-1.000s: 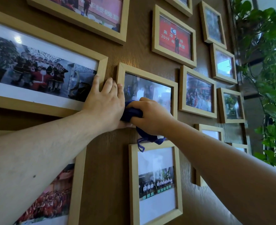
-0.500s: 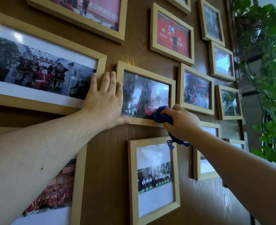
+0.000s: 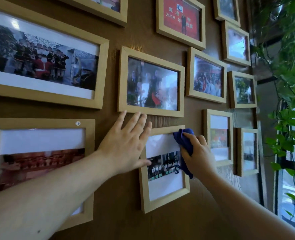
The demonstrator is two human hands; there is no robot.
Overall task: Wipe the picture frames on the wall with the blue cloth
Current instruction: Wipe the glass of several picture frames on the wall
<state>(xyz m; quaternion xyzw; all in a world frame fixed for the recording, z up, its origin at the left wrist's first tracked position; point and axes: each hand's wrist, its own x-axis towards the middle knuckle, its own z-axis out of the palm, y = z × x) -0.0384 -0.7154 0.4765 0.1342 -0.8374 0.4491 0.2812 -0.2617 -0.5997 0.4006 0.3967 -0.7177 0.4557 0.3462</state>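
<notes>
Left hand (image 3: 126, 144) is lying flat, fingers spread, gripping nothing, pressing the portrait frame (image 3: 164, 203) at its left edge, likely steadying it. Right hand (image 3: 197, 153) is clenching the bunched blue cloth (image 3: 184, 139), pressing it on the glass near the frame's top right corner. Landscape frame (image 3: 151, 84) is hanging just above; other frames and a plant (image 3: 288, 84) are sitting further right.

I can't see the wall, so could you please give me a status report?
Left hand flat, steadying frame. Right hand presses cloth on its top right. Nothing in the way.
</notes>
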